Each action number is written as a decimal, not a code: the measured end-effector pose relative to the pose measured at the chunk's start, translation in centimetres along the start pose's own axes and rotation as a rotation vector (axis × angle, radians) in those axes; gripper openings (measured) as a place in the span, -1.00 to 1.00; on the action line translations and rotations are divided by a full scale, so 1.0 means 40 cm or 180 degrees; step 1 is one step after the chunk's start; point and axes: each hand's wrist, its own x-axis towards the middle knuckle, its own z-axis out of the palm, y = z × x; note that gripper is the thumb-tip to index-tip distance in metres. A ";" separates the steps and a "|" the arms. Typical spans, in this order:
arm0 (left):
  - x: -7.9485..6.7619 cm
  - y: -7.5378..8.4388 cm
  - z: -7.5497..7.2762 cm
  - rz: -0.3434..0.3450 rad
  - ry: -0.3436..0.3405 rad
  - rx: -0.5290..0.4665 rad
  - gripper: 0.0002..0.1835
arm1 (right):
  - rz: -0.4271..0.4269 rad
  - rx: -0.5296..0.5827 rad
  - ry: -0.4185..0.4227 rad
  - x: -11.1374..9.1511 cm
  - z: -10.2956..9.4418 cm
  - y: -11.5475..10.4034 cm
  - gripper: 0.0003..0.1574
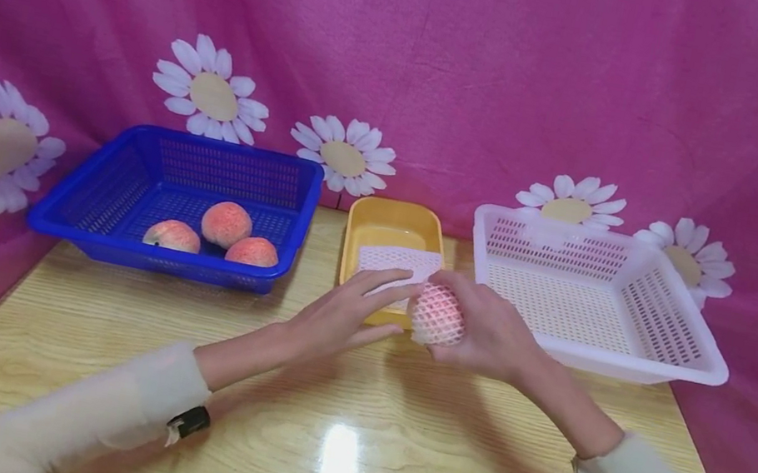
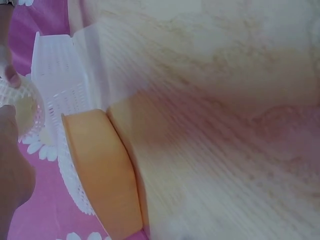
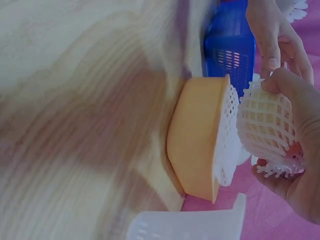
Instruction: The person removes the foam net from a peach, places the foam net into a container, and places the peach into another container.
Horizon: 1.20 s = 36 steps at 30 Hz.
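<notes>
My right hand point(image 1: 485, 327) grips a peach in a white foam net point(image 1: 438, 316), held over the front of the yellow bin point(image 1: 347, 256). Diamond-shaped mesh stretches round the fruit point(image 3: 267, 120), and its loose fringed edge shows by the fingers in the right wrist view. On the other side my left hand point(image 1: 337, 314) reaches toward the wrapped peach, its fingers extended and fingertips right beside the net. Flat foam nets point(image 1: 398, 258) lie in the yellow bin, rising above its rim.
At the left stands a blue basket point(image 1: 162, 259) with three bare peaches point(image 1: 226, 224) inside. A white basket point(image 1: 660, 371) stands at the right. Behind them hangs a pink cloth point(image 1: 439, 69) with daisies. All containers stand on a wooden table point(image 1: 282, 439).
</notes>
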 end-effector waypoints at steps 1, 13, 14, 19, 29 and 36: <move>-0.004 0.000 0.000 -0.0014 -0.0016 -0.0013 -0.37 | 0.0007 0.0031 -0.0012 -0.002 0.004 -0.001 0.09; -0.043 0.002 0.005 -0.0173 -0.0136 -0.0173 -0.38 | -0.0066 0.0216 -0.0111 -0.026 0.059 -0.004 0.10; -0.046 0.002 0.005 -0.0183 -0.0143 -0.0180 -0.38 | -0.0070 0.0240 -0.0134 -0.027 0.063 -0.004 0.09; -0.057 0.002 0.007 -0.0205 -0.0190 -0.0203 -0.36 | -0.0168 0.0303 -0.0140 -0.030 0.088 -0.005 0.08; -0.078 0.003 0.013 -0.0269 -0.0271 -0.0188 -0.35 | -0.0238 0.0230 -0.0221 -0.042 0.134 -0.007 0.12; -0.090 -0.002 0.017 -0.0265 -0.0303 -0.0178 -0.36 | -0.0149 0.0168 -0.0281 -0.052 0.162 -0.006 0.09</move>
